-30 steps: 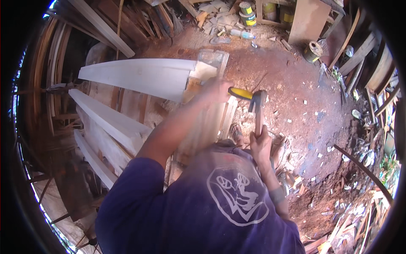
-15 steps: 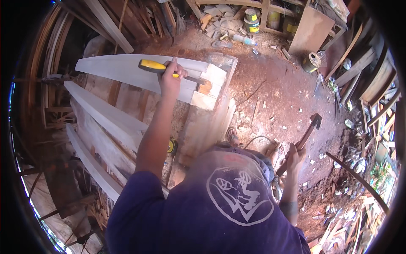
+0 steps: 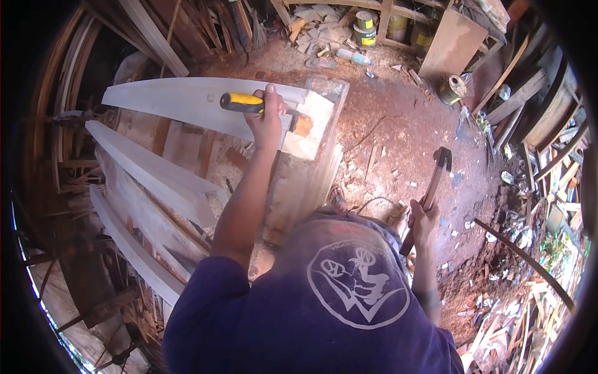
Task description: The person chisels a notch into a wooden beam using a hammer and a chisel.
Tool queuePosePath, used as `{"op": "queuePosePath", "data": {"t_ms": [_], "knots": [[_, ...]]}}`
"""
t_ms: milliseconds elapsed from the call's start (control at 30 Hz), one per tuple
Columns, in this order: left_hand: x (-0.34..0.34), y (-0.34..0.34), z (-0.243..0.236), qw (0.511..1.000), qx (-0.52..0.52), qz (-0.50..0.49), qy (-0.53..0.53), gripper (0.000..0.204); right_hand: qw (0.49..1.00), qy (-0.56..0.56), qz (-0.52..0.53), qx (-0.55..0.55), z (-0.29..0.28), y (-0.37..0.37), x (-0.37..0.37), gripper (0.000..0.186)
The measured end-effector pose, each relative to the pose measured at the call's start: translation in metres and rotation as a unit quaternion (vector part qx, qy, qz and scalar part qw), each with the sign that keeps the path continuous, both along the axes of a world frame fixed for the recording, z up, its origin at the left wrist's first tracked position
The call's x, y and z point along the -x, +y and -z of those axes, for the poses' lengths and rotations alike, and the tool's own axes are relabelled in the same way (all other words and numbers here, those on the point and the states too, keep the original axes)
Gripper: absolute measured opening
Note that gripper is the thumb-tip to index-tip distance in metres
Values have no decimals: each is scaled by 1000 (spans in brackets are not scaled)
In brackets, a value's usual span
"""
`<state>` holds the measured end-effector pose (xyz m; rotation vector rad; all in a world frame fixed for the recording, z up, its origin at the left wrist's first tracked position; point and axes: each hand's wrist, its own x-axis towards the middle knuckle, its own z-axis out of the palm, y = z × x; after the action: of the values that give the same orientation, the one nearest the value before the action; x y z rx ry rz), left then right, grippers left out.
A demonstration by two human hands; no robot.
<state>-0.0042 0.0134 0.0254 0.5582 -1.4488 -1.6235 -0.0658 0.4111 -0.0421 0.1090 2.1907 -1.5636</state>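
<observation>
My left hand [image 3: 266, 121] grips a chisel with a yellow and black handle [image 3: 238, 101] over the end of a long pale tapered board [image 3: 174, 103]. The handle points left, and the blade reaches right toward a brownish recess [image 3: 303, 126] cut in the board end, which rests on a rough wooden bench [image 3: 280, 187]. Off to the right, my right hand [image 3: 423, 218] is closed round the wooden shaft of a hammer [image 3: 441, 161], its dark head raised away from the chisel, over the dirt floor.
More pale boards [image 3: 143, 159] lie to the left. Timber offcuts [image 3: 314, 28], tins [image 3: 366, 28], a bottle [image 3: 354, 56] and a leaning panel [image 3: 451, 47] are at the back. Scrap and rubbish [image 3: 554, 193] line the right side, with a dark curved strip [image 3: 523, 258] crossing the floor's edge.
From one second ago, the chisel has moved left onto the board and the hammer has swung right, away from it. Over the last half second both have shifted only slightly.
</observation>
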Motion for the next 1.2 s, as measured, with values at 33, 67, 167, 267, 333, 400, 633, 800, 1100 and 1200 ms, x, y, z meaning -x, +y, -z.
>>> {"op": "queuePosePath", "data": {"t_ms": [33,67,167,267,333,400,633,800,1100,1200], "knots": [[1,3,2,1000,0,2,-2,35,1000,-6,8,-10,0,2,0,18],[2,7,4,1000,13,-2,0,32,1000,-11,16,-20,0,3,0,18],[-9,24,14,998,55,-21,-11,24,1000,-13,20,-9,-9,-3,1,19],[-10,27,13,998,31,-29,42,13,999,-21,16,-23,-19,-3,3,19],[-13,15,1,988,-50,-53,134,9,999,-22,9,-35,-28,0,4,19],[-19,1,-12,992,-39,-5,122,13,999,-24,26,-13,-36,-1,4,17],[-14,-20,-10,974,-33,221,-22,30,1000,1,-11,-17,-43,-4,17,19],[-5,-27,-18,972,41,223,-60,28,998,19,-62,-12,-63,-21,26,21],[15,-18,21,967,166,153,-114,27,947,206,-217,-120,-100,-62,43,20],[15,-22,26,959,182,173,-131,27,889,349,-274,-111,-152,-83,70,18]]}}
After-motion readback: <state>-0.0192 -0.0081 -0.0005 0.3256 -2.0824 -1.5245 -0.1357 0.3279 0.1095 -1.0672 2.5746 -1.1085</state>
